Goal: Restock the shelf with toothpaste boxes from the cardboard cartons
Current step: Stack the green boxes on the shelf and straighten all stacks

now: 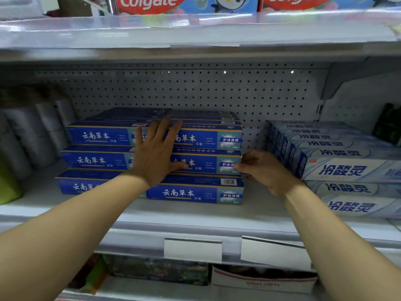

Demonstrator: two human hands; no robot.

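Blue toothpaste boxes (pixel 99 159) lie stacked three high in two side-by-side columns on the white shelf (pixel 195 216). My left hand (pixel 155 153) presses flat, fingers straight and spread, against the fronts of the top and middle boxes. At the right end of the middle box (pixel 208 164), my right hand (pixel 264 170) touches the box's end with curled fingertips. No cardboard carton is in view.
Pale grey-white toothpaste boxes (pixel 347 170) are stacked to the right, a narrow gap away. Grey wrapped packs (pixel 28 135) and a green item (pixel 7 183) stand at the left. Colgate boxes (pixel 186 4) sit on the shelf above. Blank price tags (pixel 193 249) hang on the shelf edge.
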